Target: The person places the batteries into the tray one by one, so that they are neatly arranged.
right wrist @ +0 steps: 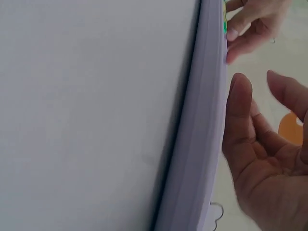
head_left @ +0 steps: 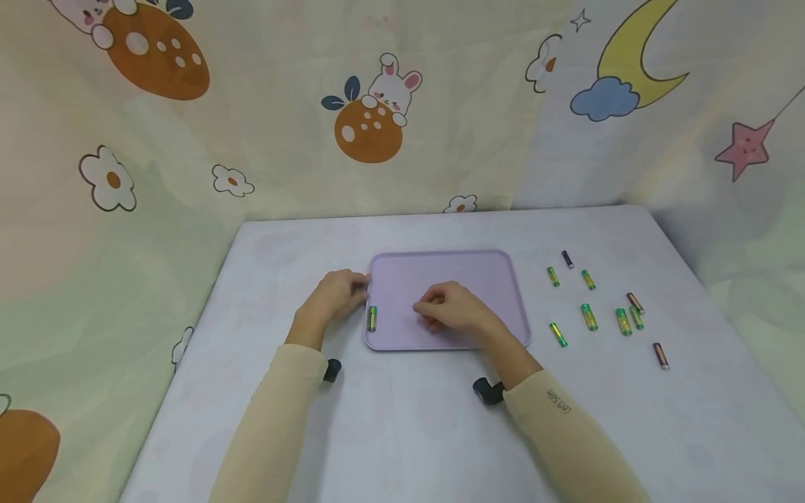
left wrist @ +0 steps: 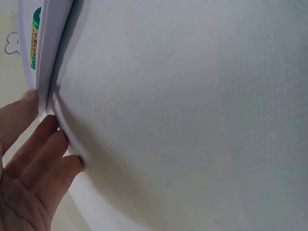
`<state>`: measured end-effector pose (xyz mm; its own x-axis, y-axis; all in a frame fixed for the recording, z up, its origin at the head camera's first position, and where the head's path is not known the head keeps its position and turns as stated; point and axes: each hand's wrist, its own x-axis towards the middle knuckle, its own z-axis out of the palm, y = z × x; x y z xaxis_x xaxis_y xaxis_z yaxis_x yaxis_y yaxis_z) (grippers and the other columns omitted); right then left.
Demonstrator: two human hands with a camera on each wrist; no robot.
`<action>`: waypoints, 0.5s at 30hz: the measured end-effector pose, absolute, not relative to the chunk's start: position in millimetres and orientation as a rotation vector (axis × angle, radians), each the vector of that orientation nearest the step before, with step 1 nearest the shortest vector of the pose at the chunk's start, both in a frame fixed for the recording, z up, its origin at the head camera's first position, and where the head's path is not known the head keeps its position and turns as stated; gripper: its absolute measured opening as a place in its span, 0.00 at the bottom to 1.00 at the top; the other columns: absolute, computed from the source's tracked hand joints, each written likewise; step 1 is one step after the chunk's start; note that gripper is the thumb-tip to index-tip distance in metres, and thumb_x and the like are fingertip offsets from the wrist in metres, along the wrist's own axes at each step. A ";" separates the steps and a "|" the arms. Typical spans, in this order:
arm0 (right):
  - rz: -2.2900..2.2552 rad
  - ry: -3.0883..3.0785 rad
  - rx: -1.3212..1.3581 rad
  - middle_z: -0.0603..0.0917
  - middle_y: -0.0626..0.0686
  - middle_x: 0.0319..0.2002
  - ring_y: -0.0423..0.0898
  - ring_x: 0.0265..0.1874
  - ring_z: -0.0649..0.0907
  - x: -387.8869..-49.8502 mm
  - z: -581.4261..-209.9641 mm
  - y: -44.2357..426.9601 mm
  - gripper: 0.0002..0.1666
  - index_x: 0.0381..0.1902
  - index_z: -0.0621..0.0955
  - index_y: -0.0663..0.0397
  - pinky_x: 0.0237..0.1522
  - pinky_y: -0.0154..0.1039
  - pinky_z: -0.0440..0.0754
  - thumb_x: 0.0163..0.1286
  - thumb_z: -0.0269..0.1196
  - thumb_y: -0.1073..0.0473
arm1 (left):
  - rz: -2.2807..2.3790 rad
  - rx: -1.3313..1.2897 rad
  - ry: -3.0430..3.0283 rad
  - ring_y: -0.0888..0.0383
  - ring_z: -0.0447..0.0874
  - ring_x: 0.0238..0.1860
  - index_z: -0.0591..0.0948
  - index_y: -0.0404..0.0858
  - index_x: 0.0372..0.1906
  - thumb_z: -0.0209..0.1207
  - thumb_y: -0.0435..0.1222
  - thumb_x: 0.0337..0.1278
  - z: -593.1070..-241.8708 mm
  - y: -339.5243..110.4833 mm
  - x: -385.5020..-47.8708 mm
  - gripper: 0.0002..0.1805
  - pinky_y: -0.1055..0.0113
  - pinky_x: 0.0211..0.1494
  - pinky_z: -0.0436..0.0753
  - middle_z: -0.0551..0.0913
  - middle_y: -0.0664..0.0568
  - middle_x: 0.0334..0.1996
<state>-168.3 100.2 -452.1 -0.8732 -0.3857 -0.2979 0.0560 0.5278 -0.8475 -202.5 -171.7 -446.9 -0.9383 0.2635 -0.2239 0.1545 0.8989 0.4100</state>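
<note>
A shallow lilac tray [head_left: 468, 279] lies on the table, with one green-and-yellow battery [head_left: 372, 318] upright along its left rim. My left hand [head_left: 335, 295] is at the tray's left edge. In the left wrist view its thumb [left wrist: 19, 115] touches the rim, while the other fingers stay relaxed low by the tabletop. Over the middle of the tray is my right hand [head_left: 455, 307], fingers loosely bent. The right wrist view shows a gap between that hand's thumb and forefinger, with nothing held there.
Several green batteries [head_left: 589, 317] and a few dark, copper-coloured ones [head_left: 660, 355] lie scattered on the white table [head_left: 402, 419] right of the tray. A patterned cloth [head_left: 283, 105] hangs behind the table and at its sides.
</note>
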 end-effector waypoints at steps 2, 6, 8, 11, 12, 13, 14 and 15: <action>-1.298 2.331 -0.302 0.88 0.53 0.33 0.47 0.32 0.87 -166.6 -451.8 111.8 0.16 0.43 0.85 0.55 0.44 0.38 0.83 0.72 0.66 0.47 | 0.574 0.315 2.789 0.42 0.68 0.75 0.76 0.44 0.72 0.61 0.41 0.72 -446.9 -171.3 -202.7 0.26 0.48 0.80 0.65 0.76 0.44 0.70; -1.288 2.351 -0.331 0.88 0.53 0.35 0.47 0.35 0.87 -161.7 -449.4 133.5 0.15 0.44 0.85 0.53 0.46 0.39 0.83 0.72 0.66 0.47 | 0.584 0.311 2.792 0.43 0.68 0.75 0.76 0.44 0.71 0.61 0.40 0.72 -446.3 -171.0 -202.9 0.26 0.48 0.80 0.65 0.76 0.44 0.70; -1.277 2.378 -0.335 0.88 0.53 0.36 0.48 0.36 0.87 -160.0 -447.3 144.2 0.15 0.44 0.85 0.52 0.45 0.39 0.84 0.72 0.66 0.47 | 0.594 0.312 2.793 0.43 0.68 0.75 0.76 0.44 0.71 0.61 0.40 0.72 -445.7 -171.0 -202.8 0.26 0.48 0.80 0.66 0.76 0.44 0.70; -1.287 2.398 -0.344 0.88 0.55 0.38 0.51 0.38 0.88 -158.2 -443.3 160.3 0.16 0.45 0.85 0.52 0.45 0.40 0.85 0.72 0.67 0.47 | 0.597 0.311 2.793 0.43 0.68 0.75 0.76 0.44 0.71 0.61 0.40 0.72 -445.4 -170.8 -202.6 0.26 0.47 0.80 0.65 0.76 0.44 0.70; -1.284 2.405 -0.350 0.88 0.56 0.39 0.51 0.39 0.88 -157.9 -442.5 166.1 0.16 0.46 0.85 0.53 0.45 0.40 0.85 0.72 0.67 0.47 | 0.599 0.306 2.790 0.42 0.68 0.75 0.76 0.44 0.71 0.61 0.41 0.72 -445.6 -170.8 -202.5 0.26 0.47 0.80 0.65 0.76 0.43 0.70; -1.283 2.410 -0.346 0.88 0.56 0.39 0.51 0.39 0.88 -157.4 -441.8 171.8 0.16 0.46 0.85 0.53 0.45 0.40 0.86 0.71 0.67 0.47 | 0.596 0.305 2.788 0.42 0.68 0.75 0.76 0.44 0.71 0.61 0.41 0.72 -445.9 -170.7 -202.3 0.26 0.47 0.80 0.65 0.76 0.43 0.70; -1.284 2.412 -0.342 0.88 0.56 0.40 0.52 0.40 0.88 -157.2 -441.2 177.7 0.17 0.46 0.85 0.53 0.46 0.40 0.86 0.71 0.67 0.47 | 0.593 0.301 2.786 0.42 0.68 0.75 0.76 0.44 0.71 0.61 0.41 0.72 -446.1 -170.6 -202.1 0.26 0.47 0.80 0.65 0.76 0.44 0.70; -1.290 2.417 -0.334 0.88 0.56 0.40 0.52 0.40 0.88 -157.1 -441.1 183.5 0.16 0.46 0.85 0.53 0.46 0.40 0.86 0.71 0.68 0.47 | 0.591 0.298 2.784 0.42 0.67 0.75 0.76 0.44 0.71 0.61 0.41 0.72 -446.6 -170.3 -201.7 0.26 0.47 0.80 0.65 0.76 0.44 0.71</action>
